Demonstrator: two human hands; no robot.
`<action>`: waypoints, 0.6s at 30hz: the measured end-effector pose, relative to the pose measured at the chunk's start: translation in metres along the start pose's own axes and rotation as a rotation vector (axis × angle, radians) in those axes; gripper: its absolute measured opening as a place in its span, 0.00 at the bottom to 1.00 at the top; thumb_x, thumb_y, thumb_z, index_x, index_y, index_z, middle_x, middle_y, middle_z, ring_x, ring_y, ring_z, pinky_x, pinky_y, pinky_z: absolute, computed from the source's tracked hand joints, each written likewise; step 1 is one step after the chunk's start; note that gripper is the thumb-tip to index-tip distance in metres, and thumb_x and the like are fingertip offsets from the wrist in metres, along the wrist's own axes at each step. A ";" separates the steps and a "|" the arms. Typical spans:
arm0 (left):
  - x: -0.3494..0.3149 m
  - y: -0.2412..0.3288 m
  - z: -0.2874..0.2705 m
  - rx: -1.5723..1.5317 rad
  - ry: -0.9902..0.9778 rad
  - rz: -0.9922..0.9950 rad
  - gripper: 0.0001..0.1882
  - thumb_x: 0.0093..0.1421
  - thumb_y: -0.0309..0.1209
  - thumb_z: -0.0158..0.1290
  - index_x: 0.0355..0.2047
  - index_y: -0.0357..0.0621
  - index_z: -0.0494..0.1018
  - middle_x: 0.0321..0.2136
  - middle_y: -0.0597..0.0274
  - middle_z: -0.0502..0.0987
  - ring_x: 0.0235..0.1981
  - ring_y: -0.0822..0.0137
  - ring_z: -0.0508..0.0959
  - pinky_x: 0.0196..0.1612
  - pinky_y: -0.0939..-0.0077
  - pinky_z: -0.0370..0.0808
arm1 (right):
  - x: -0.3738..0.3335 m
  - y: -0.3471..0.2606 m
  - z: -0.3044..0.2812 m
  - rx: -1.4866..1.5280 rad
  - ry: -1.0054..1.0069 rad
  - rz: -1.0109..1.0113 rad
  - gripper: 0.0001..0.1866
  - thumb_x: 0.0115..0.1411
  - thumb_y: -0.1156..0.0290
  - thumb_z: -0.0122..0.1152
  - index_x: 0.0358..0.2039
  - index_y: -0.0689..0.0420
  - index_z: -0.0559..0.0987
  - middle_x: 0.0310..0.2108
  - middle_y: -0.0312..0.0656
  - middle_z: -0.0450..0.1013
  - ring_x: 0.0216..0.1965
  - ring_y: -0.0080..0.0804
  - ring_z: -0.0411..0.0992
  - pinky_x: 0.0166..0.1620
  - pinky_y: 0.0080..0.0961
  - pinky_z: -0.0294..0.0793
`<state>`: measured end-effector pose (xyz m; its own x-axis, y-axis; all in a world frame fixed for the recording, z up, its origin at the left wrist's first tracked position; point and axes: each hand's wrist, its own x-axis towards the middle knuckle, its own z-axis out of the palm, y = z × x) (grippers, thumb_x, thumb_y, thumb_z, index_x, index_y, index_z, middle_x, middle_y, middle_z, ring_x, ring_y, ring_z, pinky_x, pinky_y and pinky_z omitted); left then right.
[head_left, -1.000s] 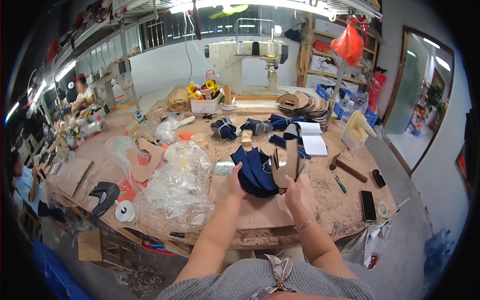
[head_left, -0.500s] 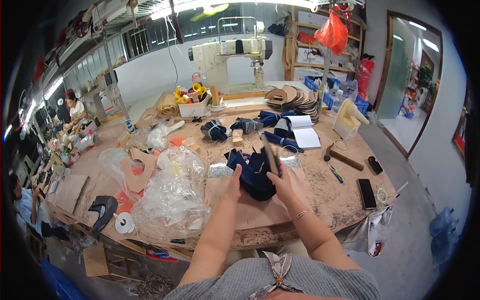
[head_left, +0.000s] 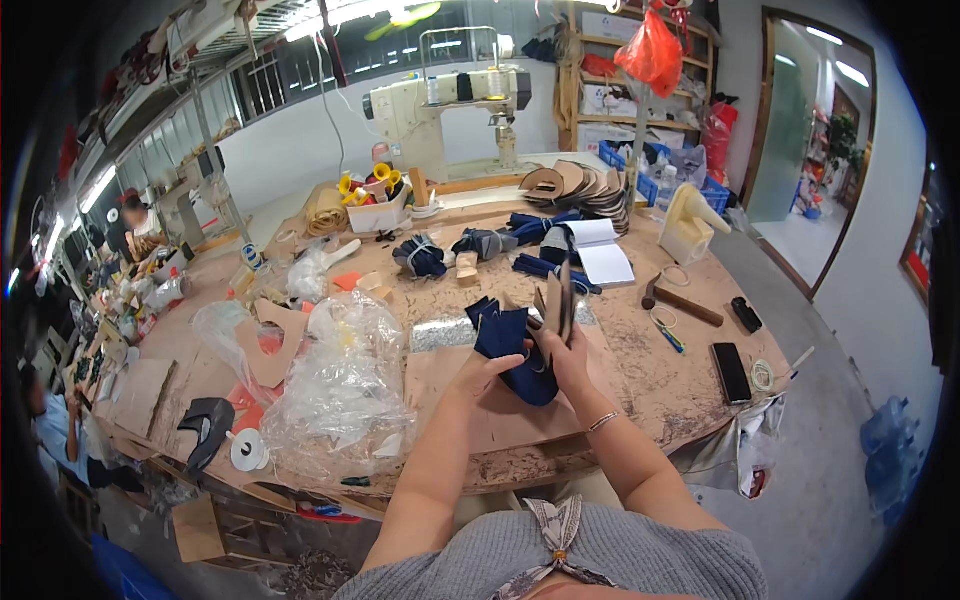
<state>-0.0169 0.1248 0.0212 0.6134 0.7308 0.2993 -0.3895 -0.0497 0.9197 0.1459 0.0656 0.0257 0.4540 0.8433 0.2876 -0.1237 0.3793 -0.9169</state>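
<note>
Both hands hold a bunch of curved navy fabric pieces (head_left: 530, 383) above the near middle of the workbench. My left hand (head_left: 490, 372) grips its left side, with a thumb laid across the fabric. On the other side, my right hand (head_left: 570, 362) is closed round upright pieces with tan and dark faces (head_left: 560, 305). Parts of the fingers are hidden behind the fabric. A shiny metal plate (head_left: 437, 334) and a tan board (head_left: 440, 395) lie beneath the hands.
Tied navy and grey bundles (head_left: 420, 257) and an open notebook (head_left: 602, 250) lie beyond the hands. Clear plastic bags (head_left: 345, 370) cover the left side. A hammer (head_left: 685, 304) and black phone (head_left: 732, 372) lie right. Behind stands a sewing machine (head_left: 425, 110).
The tan-faced pieces in my right hand now stand more upright and spread apart. My left thumb has moved across the navy fabric. The whole view has shifted slightly.
</note>
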 end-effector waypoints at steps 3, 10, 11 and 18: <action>0.003 -0.010 0.000 -0.062 0.169 -0.027 0.22 0.52 0.20 0.56 0.50 0.39 0.72 0.44 0.61 0.77 0.45 0.67 0.76 0.54 0.73 0.69 | 0.002 -0.007 -0.009 -0.106 0.084 -0.210 0.17 0.60 0.79 0.49 0.50 0.62 0.70 0.41 0.41 0.72 0.42 0.26 0.70 0.46 0.22 0.69; 0.012 -0.038 -0.001 -0.558 0.173 -0.032 0.24 0.61 0.30 0.55 0.56 0.41 0.65 0.49 0.61 0.74 0.50 0.68 0.74 0.54 0.72 0.71 | -0.032 -0.022 0.008 -1.061 -0.422 -0.513 0.54 0.37 0.60 0.76 0.64 0.57 0.57 0.59 0.50 0.60 0.61 0.53 0.57 0.62 0.44 0.56; 0.006 -0.032 0.000 -0.434 0.083 0.046 0.34 0.59 0.40 0.59 0.60 0.39 0.60 0.57 0.57 0.68 0.54 0.64 0.72 0.55 0.68 0.72 | -0.028 -0.010 0.006 -1.009 -0.434 -0.466 0.62 0.34 0.59 0.78 0.67 0.55 0.51 0.63 0.49 0.54 0.61 0.50 0.56 0.61 0.40 0.58; 0.013 0.017 0.013 0.096 -0.115 0.264 0.43 0.47 0.35 0.70 0.60 0.41 0.60 0.48 0.61 0.74 0.48 0.69 0.75 0.50 0.73 0.74 | -0.015 -0.029 0.003 0.043 -0.551 0.056 0.60 0.37 0.71 0.77 0.67 0.55 0.49 0.60 0.45 0.60 0.57 0.35 0.63 0.58 0.32 0.65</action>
<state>-0.0071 0.1247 0.0442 0.5755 0.6027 0.5527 -0.4820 -0.2960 0.8246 0.1396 0.0433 0.0488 -0.0821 0.9327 0.3511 -0.1755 0.3333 -0.9263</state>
